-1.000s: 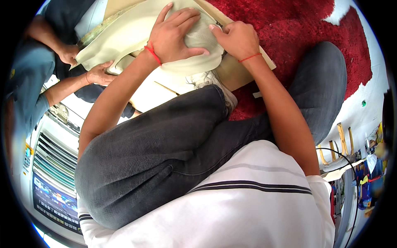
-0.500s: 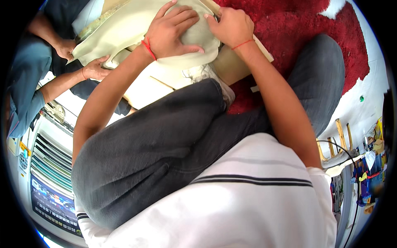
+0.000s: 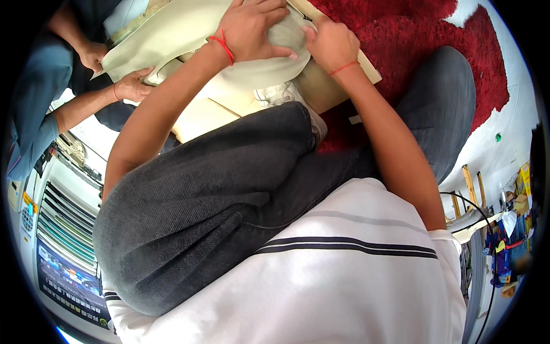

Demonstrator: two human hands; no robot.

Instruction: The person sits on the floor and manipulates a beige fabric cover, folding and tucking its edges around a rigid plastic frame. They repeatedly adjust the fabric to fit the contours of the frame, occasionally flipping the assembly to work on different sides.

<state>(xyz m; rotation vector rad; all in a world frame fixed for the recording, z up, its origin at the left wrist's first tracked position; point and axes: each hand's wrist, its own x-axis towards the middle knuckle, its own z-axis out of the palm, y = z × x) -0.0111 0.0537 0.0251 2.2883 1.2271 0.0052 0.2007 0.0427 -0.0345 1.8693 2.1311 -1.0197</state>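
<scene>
A cream, leather-like sheet (image 3: 160, 40) is draped over a rigid beige panel (image 3: 326, 86) at the top of the view. My left hand (image 3: 252, 28), with a red string at its wrist, lies on the sheet, fingers stretched and thumb out to the side. Beside it is a rounded, finely textured patch (image 3: 288, 34). My right hand (image 3: 332, 46) has its fingers curled over the sheet's right-hand edge, thumb toward the textured patch; its fingertips are partly hidden. A co-worker's two hands (image 3: 91, 56) hold the sheet's left end.
Under the panel and to its right spreads a dark red carpet (image 3: 395, 51). My bent knee (image 3: 200, 189) in dark trousers and a light shoe (image 3: 281, 94) are close below the sheet. Rolls of material (image 3: 69, 223) line a rack at left; shelves with colourful goods (image 3: 513, 241) stand at right.
My left hand has slid slightly up and right across the sheet. My right hand has shifted a little right and down, still at the edge. The co-worker's hands stay at the left end.
</scene>
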